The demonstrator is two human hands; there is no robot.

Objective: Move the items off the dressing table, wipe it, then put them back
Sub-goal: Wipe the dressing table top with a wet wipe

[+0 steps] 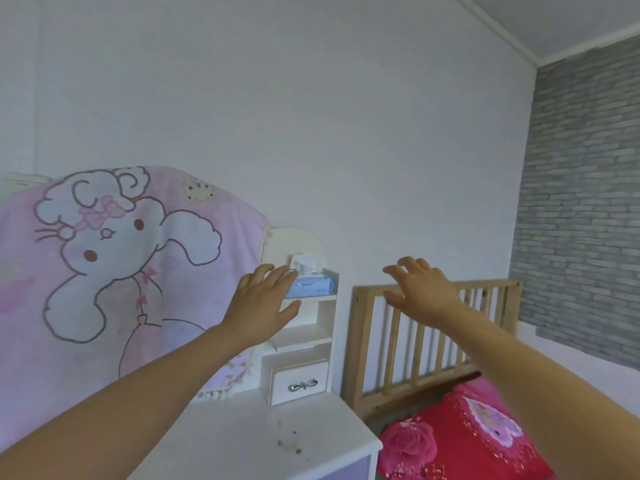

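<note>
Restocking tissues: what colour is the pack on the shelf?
Light blue tissue pack, seen in the head view.

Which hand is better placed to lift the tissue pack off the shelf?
Left. The left hand is open right beside the tissue pack, nearly touching it; the right hand hovers further right, before the wooden bed rail.

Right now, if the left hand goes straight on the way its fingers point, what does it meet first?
Most likely the tissue pack on the top shelf: the left hand's open fingers already overlap its left end, though depth is unclear.
</note>
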